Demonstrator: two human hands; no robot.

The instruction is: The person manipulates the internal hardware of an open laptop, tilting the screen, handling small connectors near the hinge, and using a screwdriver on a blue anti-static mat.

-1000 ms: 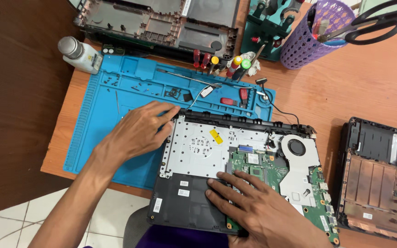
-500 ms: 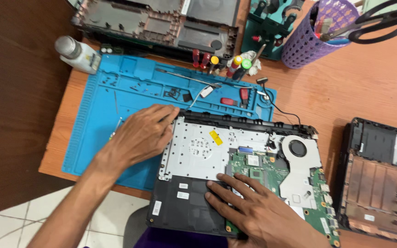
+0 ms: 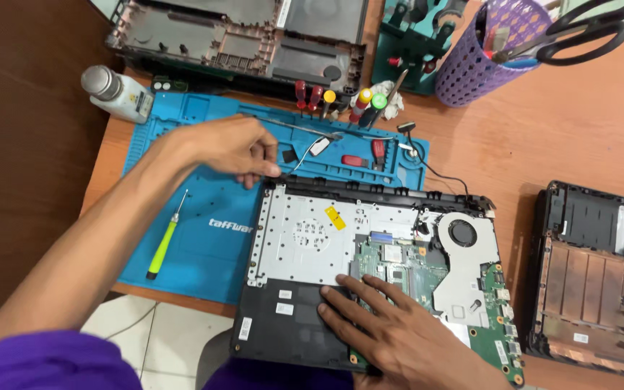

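Fingers of my left hand (image 3: pixel 236 148) pinch the open laptop (image 3: pixel 370 267) at eleven o'clock; my right hand (image 3: pixel 399 332) lies flat, steadying it.

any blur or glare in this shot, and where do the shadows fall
Head view: light is soft and even, with no strong glare; the left hand is slightly soft, the opened laptop sharp; a faint shadow lies under the right hand; the table edges bow slightly from the wide lens.

head view, steeply down, close over desk (image 3: pixel 572 144)
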